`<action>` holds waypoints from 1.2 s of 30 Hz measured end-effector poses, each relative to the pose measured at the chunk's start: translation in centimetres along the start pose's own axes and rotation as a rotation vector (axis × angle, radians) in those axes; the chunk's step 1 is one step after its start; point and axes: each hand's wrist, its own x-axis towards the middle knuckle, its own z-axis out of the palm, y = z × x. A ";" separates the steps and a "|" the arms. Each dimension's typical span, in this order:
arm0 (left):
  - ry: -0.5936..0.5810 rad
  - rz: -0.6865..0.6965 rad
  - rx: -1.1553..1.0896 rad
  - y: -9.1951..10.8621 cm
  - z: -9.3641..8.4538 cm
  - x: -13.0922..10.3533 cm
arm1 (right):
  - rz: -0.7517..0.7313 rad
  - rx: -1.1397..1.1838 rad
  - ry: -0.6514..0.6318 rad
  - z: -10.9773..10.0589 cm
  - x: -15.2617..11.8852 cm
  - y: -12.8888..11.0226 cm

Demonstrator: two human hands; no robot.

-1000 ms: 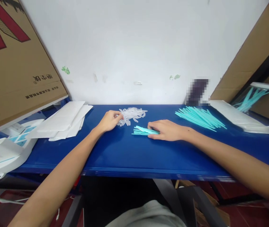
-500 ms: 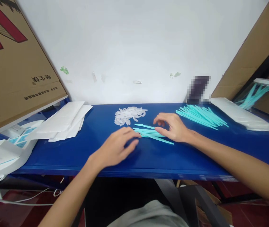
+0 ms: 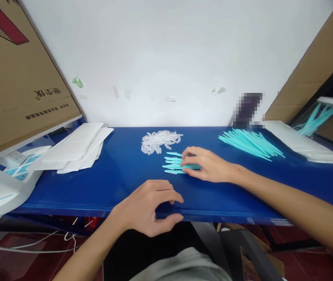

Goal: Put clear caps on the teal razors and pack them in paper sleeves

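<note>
Several slim teal sticks (image 3: 174,166), shaped like eyebrow razors, lie roughly side by side on the blue table, their narrow ends pointing left. My right hand (image 3: 204,164) rests over them from the right with thumb and fingers apart, the fingertips touching the sticks and the palm hiding their other ends. Closer to me, my left hand (image 3: 153,207) hovers at the table's front edge, thumb and fingers spread and nothing between them. Behind the sticks is a loose heap of small translucent white pieces (image 3: 159,141). A larger pile of the same teal sticks (image 3: 250,143) lies farther right.
White flat packets (image 3: 72,144) are stacked at the left, beside a white device (image 3: 17,187) and a large cardboard box (image 3: 22,78). On the right are another white packet (image 3: 301,142) and a clear jar (image 3: 319,117) of teal sticks. A white wall (image 3: 154,58) stands behind the table (image 3: 119,171).
My left hand has come off the teal sticks and drawn back toward me. My right hand has shifted left over them, and the sticks now lie more evenly lined up.
</note>
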 end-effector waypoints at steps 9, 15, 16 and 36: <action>-0.139 -0.128 0.259 0.9 2.0 0.9 | 0.226 0.009 -0.103 -0.7 -0.1 0.4; -0.074 -0.115 0.354 0.7 2.0 1.0 | 0.199 0.020 -0.034 -0.5 -0.1 0.6; -0.077 -0.102 0.367 0.7 2.0 1.1 | 0.184 0.008 -0.025 -0.5 -0.1 0.6; -0.241 -0.270 0.337 0.5 0.4 0.2 | 0.143 -0.014 0.003 0.0 -0.2 1.4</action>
